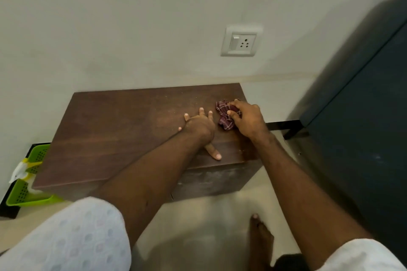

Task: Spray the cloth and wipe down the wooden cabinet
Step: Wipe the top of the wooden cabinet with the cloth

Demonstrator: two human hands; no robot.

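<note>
The crumpled maroon cloth is lying on top of the wooden cabinet near its right rear corner, where the right hand is gripping it with curled fingers and thumb. Just beside it, the left hand is pressing flat on the cabinet top, fingers spread and holding nothing. A white spray bottle is sitting in a green basket at the cabinet's left end.
</note>
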